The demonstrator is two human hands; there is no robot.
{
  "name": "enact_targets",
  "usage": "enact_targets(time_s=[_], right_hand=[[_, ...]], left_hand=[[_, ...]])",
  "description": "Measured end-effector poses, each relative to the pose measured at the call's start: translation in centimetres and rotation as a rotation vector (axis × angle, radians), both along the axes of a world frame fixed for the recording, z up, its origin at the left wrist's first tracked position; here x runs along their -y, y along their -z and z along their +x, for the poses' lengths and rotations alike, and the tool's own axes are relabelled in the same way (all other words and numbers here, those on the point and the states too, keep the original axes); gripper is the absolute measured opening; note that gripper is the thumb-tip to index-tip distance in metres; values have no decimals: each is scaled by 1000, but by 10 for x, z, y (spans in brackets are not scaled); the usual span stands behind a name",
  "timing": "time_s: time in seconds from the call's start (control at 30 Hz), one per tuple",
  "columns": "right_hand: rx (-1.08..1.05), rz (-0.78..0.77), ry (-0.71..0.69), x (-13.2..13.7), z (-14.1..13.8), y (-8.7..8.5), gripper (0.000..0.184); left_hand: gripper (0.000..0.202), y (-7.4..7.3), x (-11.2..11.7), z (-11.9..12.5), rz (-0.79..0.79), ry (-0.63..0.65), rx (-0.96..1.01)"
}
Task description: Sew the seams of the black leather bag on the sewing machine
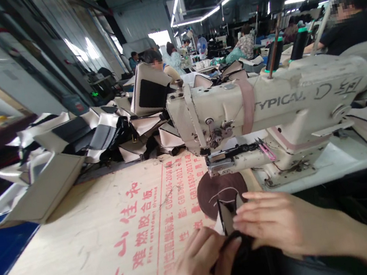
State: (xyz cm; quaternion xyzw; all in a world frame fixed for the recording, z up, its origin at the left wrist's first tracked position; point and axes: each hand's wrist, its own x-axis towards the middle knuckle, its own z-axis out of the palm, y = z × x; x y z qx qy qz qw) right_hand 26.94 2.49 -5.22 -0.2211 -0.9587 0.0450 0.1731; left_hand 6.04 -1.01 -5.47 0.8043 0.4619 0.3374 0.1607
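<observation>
Just below the sewing machine (220, 103), both of my hands are closed on a beige and black sewn bag piece (227, 219). My left hand (203, 265) pinches its dark lower edge between thumb and fingers. From the other side, my right hand (278, 220) grips the piece with its fingers laid over the beige part. Part of the piece is hidden by my fingers. Right behind it, a dark brown roll of tape (207, 194) lies flat on the plywood tabletop (115, 233), under the machine's arm.
Several beige and black bag pieces (59, 134) are heaped along the table's far left side. Pink-handled thread snips (266, 151) rest on the machine's lower arm. Dark thread cones (299, 44) stand behind the machine. Several people sit farther back, one in black (350, 29) at right.
</observation>
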Motion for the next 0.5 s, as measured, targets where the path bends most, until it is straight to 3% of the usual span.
enact_targets(time_s=[0.1,0.27,0.37,0.5], right_hand=[[-125,-171,63,-23,-8,12,24],[-237,-492,79,-49,-19,25,20],[-286,-503,88,-56,-23,38,17],[-358,-401,81,-61,-32,64,21]], left_hand=[[19,6,-25,1,-141,-61,44],[33,13,-56,1,-240,-104,42],[37,20,-67,1,-341,-124,81],[40,37,-77,-3,-512,-159,157]])
